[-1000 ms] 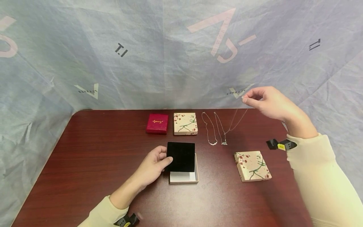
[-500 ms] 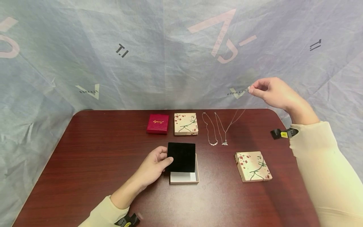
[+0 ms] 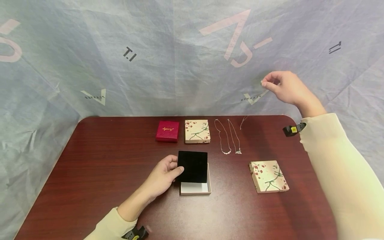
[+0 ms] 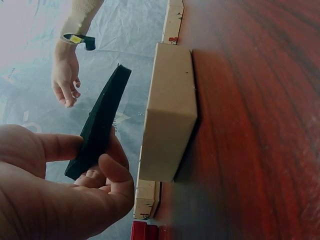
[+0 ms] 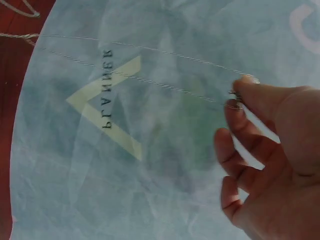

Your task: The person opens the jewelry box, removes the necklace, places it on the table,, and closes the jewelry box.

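Note:
My left hand (image 3: 160, 176) pinches a flat black pad (image 3: 193, 166) by its left edge, thumb on top. It holds the pad tilted over a shallow open box (image 3: 192, 188) with a white inside, covering the box's back part in the head view. Raised high at the right, my right hand (image 3: 285, 87) pinches a thin silver necklace (image 5: 163, 85) by its ends between thumb and index finger. The two chain strands hang down side by side and join near the bottom, seen in the right wrist view. The pendant hardly shows.
Two silver necklaces lie on the table, a left one with a pendant (image 3: 226, 151) and another with a pendant (image 3: 238, 152). A red box (image 3: 167, 130) and a floral box (image 3: 197, 130) stand at the back. A floral lid or box (image 3: 269, 176) lies at the right.
My right hand has risen, pulling the necklace up off the others; its lower end has swung clear of the right-hand necklace on the table. The left hand and pad stay put.

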Demonstrator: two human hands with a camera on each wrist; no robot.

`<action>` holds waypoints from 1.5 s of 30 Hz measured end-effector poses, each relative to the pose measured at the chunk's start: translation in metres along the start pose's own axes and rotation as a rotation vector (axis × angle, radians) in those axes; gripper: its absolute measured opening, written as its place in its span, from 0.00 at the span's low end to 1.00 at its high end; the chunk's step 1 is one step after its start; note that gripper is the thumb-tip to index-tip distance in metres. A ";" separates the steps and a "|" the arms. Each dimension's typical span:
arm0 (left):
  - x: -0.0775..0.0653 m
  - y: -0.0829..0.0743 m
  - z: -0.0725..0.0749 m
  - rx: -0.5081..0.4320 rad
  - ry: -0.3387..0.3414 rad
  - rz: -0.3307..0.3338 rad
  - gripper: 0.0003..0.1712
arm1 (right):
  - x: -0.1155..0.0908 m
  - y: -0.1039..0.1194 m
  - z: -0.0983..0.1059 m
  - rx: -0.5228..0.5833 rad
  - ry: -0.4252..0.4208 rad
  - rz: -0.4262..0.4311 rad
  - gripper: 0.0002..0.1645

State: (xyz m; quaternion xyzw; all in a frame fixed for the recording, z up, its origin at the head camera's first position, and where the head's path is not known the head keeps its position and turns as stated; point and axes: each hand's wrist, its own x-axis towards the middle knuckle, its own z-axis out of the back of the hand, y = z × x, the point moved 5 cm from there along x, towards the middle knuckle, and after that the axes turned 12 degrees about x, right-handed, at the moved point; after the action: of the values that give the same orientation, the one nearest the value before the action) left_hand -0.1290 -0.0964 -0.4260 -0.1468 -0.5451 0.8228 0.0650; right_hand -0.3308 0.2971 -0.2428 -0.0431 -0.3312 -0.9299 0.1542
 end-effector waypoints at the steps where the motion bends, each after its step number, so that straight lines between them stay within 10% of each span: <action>1: 0.000 0.000 0.000 -0.001 0.002 0.000 0.16 | 0.002 -0.002 0.000 -0.005 -0.012 0.008 0.18; 45: 0.000 -0.002 0.001 0.015 0.001 -0.003 0.17 | -0.046 -0.063 -0.089 -0.009 0.530 -0.027 0.04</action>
State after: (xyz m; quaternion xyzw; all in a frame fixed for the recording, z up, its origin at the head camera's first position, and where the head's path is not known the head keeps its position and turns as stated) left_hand -0.1293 -0.0966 -0.4242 -0.1461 -0.5392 0.8266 0.0676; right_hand -0.3055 0.2993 -0.3583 0.2059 -0.2755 -0.9122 0.2228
